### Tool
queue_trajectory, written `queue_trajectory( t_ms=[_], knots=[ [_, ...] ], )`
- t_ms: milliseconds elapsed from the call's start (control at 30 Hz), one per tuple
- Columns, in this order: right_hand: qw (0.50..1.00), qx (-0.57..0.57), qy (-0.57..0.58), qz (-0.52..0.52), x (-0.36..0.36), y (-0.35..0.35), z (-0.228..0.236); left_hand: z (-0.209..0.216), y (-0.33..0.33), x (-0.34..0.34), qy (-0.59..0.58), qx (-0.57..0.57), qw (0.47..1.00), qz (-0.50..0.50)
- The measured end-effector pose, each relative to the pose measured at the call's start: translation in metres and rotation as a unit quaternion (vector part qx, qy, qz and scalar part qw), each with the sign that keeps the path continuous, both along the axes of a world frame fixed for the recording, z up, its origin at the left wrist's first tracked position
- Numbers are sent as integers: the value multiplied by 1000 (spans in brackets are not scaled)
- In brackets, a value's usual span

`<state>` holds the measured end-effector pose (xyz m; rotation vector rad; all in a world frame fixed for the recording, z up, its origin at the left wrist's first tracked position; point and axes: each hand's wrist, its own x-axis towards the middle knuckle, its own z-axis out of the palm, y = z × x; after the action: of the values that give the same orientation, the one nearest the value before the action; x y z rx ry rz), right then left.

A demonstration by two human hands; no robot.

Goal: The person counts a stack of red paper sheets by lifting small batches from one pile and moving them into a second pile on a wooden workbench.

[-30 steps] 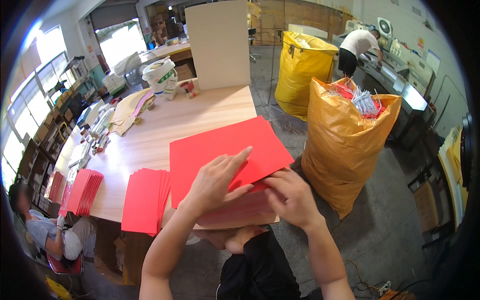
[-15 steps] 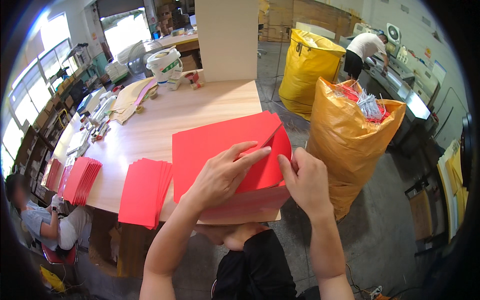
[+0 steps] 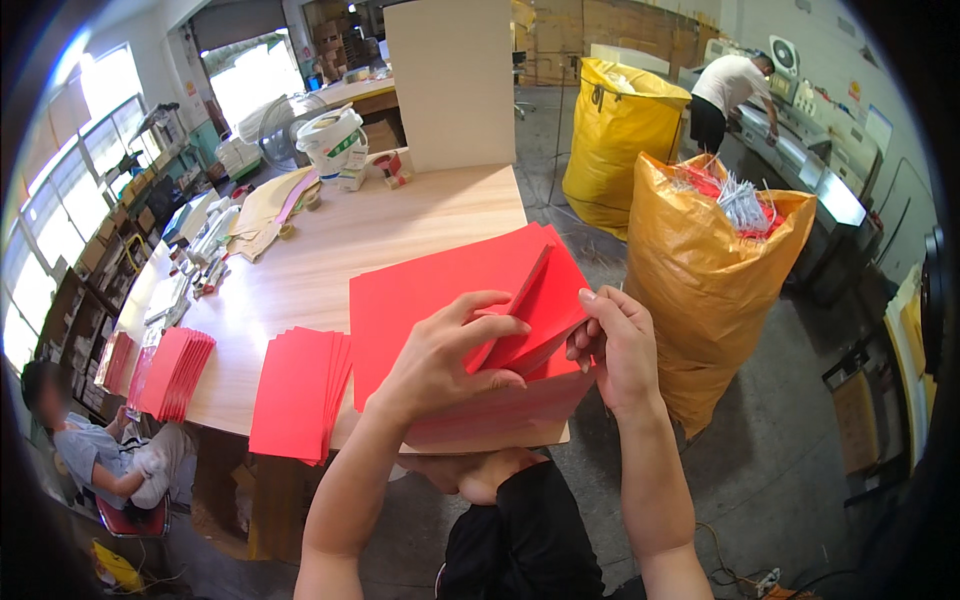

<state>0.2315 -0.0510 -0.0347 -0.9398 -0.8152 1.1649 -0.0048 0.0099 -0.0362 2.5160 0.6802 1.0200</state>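
Observation:
A thick stack of large red paper sheets lies at the table's front right corner. My left hand rests on it, fingers curled around the edge of a few raised sheets, with thumb and forefinger apart on that edge. Between thumb and fingers, my right hand pinches the right corner of the sheets below, bending them upward. A gap stands open between the two raised parts. Left of the stack is a fanned pile of smaller red sheets, and beyond it a bundle of red folded pieces.
An orange sack of shredded scraps stands right of the table, with a yellow sack behind. A white bucket, tape rolls and brown paper patterns sit on the far table. One person sits at left; another bends over a machine.
My right hand has lifted the corner of the sheets and pinches it higher. My left fingers have curled in from a stretched pose, and the gap between the sheets is wider.

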Motion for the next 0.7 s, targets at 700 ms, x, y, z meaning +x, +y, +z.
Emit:
queue_trajectory(
  t_ms=[700],
  knots=[
    [1000,8,-11,12,3,2,1,1,-4,2,15,40,999,2]
  ],
)
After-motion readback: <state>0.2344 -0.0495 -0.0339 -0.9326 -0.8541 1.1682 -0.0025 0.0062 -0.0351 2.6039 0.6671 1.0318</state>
